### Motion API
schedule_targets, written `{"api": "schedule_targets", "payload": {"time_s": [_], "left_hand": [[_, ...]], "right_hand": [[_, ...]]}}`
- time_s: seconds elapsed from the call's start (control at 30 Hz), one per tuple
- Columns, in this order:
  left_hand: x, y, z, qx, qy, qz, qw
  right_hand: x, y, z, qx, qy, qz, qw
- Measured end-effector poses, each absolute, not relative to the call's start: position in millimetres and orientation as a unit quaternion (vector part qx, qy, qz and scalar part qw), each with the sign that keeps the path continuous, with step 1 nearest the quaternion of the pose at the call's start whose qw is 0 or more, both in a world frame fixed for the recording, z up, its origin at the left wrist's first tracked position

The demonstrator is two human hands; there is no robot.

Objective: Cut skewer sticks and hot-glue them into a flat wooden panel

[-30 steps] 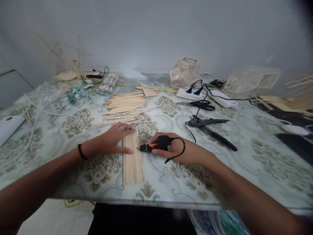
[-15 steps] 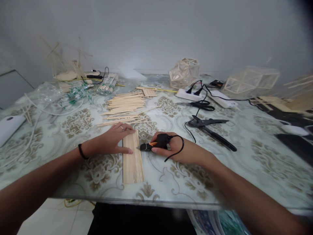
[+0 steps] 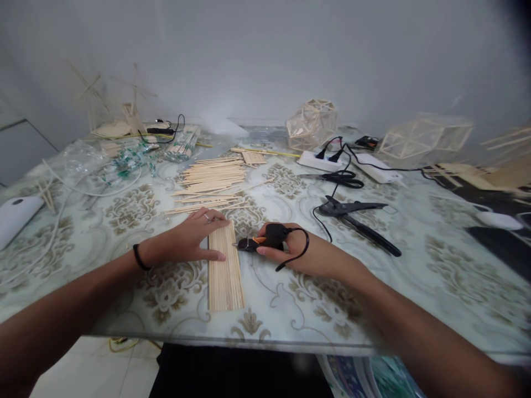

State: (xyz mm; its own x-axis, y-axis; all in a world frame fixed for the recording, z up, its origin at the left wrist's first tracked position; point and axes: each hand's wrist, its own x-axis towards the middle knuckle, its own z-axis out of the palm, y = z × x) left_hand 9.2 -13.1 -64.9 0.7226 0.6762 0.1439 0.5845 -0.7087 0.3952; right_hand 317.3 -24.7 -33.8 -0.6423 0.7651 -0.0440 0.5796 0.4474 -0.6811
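A flat panel of wooden sticks [image 3: 226, 282] laid side by side rests on the table in front of me. My left hand [image 3: 203, 235] lies over its upper left part, thumb and fingers apart, pressing on the sticks. In my right hand [image 3: 286, 249] is a small black hot glue gun [image 3: 265, 239] with an orange trigger and a looping cord. Its metal nozzle points left, at the panel's right edge; whether it touches the wood I cannot tell. Beyond the panel is a pile of loose wooden sticks [image 3: 213, 179].
To the right lie black-handled cutters [image 3: 360, 218], scissors [image 3: 336, 178] and a white power strip [image 3: 319, 161] with plugs. Stick-built frames [image 3: 313, 124] stand along the wall. Clear plastic packaging [image 3: 124, 157] is at the left, near a white device [image 3: 19, 218]. The table edge [image 3: 207, 341] runs close by.
My right hand has moved the glue gun slightly up and away along the panel's right edge. The left hand and the panel have stayed in place.
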Motion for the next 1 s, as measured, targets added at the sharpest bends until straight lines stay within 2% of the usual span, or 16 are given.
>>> {"api": "schedule_targets", "payload": {"time_s": [1.0], "left_hand": [[9.4,-12.0,-66.2,0.916,0.339,0.144,0.158]], "right_hand": [[317.6,-24.3,-29.9,-0.386,-0.838,0.363,0.133]]}}
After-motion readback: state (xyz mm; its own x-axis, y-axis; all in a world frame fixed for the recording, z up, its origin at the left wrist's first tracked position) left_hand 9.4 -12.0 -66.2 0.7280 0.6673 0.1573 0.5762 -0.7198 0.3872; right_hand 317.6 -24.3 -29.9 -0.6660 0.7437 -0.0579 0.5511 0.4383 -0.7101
